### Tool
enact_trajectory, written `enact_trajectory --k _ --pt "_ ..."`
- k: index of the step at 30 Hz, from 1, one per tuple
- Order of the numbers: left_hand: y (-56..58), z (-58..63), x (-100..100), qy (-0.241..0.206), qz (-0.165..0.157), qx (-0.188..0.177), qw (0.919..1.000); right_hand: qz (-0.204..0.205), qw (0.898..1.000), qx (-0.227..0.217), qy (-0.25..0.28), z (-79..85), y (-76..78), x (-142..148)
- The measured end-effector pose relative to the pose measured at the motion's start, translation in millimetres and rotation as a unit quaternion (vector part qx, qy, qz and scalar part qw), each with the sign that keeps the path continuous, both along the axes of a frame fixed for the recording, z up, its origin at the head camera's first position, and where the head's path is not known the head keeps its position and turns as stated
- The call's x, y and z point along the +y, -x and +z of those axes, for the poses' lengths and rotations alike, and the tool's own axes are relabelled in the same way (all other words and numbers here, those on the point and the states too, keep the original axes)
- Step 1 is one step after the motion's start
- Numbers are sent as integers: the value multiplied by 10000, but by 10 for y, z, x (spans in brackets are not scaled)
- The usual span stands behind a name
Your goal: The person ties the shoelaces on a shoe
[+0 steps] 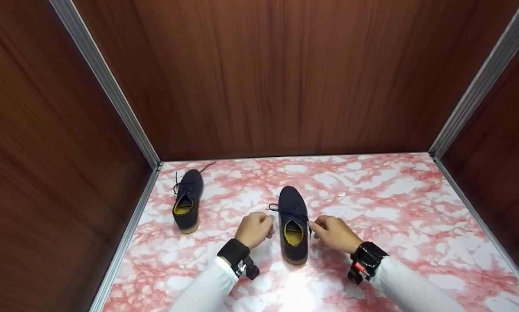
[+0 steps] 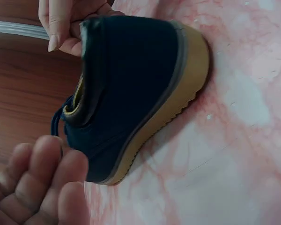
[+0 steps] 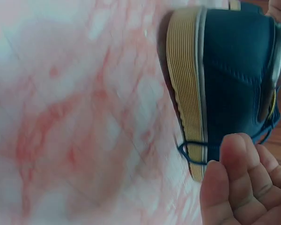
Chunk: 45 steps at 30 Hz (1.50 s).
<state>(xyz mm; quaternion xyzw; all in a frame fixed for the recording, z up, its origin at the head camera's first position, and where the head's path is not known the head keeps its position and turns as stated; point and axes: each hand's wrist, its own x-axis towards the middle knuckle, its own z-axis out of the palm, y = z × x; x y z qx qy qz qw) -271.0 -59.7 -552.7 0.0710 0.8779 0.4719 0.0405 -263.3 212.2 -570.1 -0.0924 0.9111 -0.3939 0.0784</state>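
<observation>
A dark navy lace-up shoe [image 1: 295, 253] with a yellow lining and tan sole stands on the pink-and-white surface, toe pointing away. Its dark shoelace [image 1: 274, 207] crosses the front of the opening and sticks out in loops on both sides. At the shoe's left side, my left hand [image 1: 255, 229] has curled fingers and appears to pinch the lace; its fingertips [image 2: 49, 150] partly hide the contact. From the right side, my right hand [image 1: 335, 233] pinches the other part of the lace, and a loop pokes out past its fingertips [image 3: 234, 145].
A matching shoe [image 1: 189, 221] with loose laces stands at the back left, near the side wall. Brown wood-look panels [image 1: 285, 78] with metal corner strips [image 1: 112, 82] enclose the back and both sides. Each wrist wears a black band with a camera.
</observation>
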Motion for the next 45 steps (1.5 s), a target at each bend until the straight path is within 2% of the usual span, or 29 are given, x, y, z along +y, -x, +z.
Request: enact_trajectory --k 6,10,14,19,23,26,29,34,39,42,45 --pt "-15 -136 85 437 -474 -478 9968 303 9994 -189 -16 -63 -54 -72" --pt "-4 -214 138 142 -814 -877 9927 451 9989 -142 -8 -89 -60 -113" --pt "9 -267 181 -113 -1018 -972 9900 449 9987 -257 32 -91 -56 -147" --pt "16 -270 241 99 -1000 -758 9920 436 9987 -272 18 -84 -67 -182" --pt "39 -228 321 609 -920 -364 9932 328 9992 -231 43 -76 -75 -212" --pt "73 -188 407 898 -928 -139 9915 81 9998 -194 49 -75 -62 -219" --pt "119 -140 503 1005 -922 22 9907 -242 9995 -168 88 -63 -28 -192" --pt "246 -63 702 905 -845 91 9923 -713 9970 -172 262 -5 81 -46" --pt "396 -54 948 696 -769 116 9945 -992 9947 30 278 32 223 163" --pt "474 -66 1081 417 -769 67 9961 -1138 9930 205 228 30 308 270" --pt "544 -96 1189 110 -831 -47 9965 -1263 9911 118 408 14 390 341"
